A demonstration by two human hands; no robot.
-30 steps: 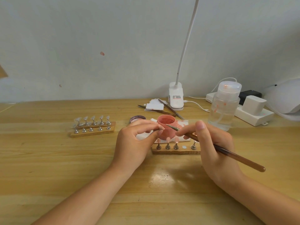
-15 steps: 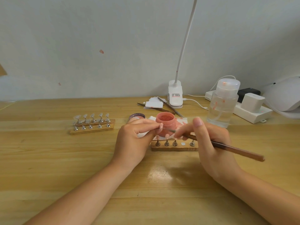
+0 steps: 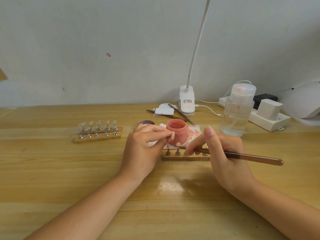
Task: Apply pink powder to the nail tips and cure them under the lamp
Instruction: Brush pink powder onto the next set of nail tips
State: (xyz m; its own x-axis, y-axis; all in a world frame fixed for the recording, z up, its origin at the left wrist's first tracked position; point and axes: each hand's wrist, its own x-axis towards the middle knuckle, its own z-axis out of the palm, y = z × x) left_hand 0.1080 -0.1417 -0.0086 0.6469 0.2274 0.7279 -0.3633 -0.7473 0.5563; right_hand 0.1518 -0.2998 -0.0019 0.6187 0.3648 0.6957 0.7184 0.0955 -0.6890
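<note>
Head view: left hand (image 3: 143, 149) grip pinches a pink nail tip (image 3: 172, 135) beside the powder jar (image 3: 176, 132); right hand (image 3: 223, 153) grips the brush (image 3: 242, 155). Tip looks light, slippery, easily dropped; hold by edges.

White clip-on desk lamp base (image 3: 186, 101), at 12 o'clock on the wooden worktop (image 3: 52, 170): small red-and-dark printed label, characters too small to read. No other text visible.

Both hands (image 3: 143, 149) (image 3: 223, 153) seemingly pinching.

Clear pump bottle (image 3: 237, 113) right rear; white power strip (image 3: 270, 120) behind; gooseneck desk lamp (image 3: 186, 101) at wall.
</note>
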